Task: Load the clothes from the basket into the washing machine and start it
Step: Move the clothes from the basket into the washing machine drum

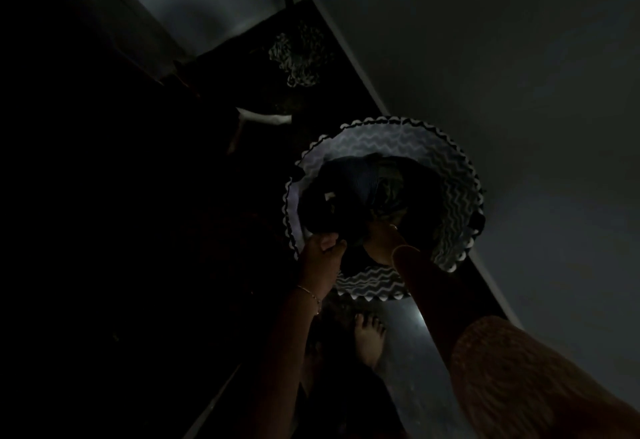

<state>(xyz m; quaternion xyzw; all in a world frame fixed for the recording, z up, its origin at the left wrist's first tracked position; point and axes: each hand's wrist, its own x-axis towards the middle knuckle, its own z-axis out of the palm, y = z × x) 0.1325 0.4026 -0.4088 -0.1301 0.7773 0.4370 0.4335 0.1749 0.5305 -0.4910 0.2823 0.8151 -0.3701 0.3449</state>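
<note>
Left fingers [329,241] tight round clothes [349,192] in basket [465,196]

very dim room, left side lost in black. plain grey wall [519,74] on the right, a pale skirting strip [351,57] along its foot. dark floor [346,99] runs in a narrow band; one glossy patch [417,322] catches light. crumpled patterned cloth [298,57] lies near the far corner.

Both arms out fwd, left grip [322,258] pinching clothes [349,189], right grip [379,241] state unclear
</note>
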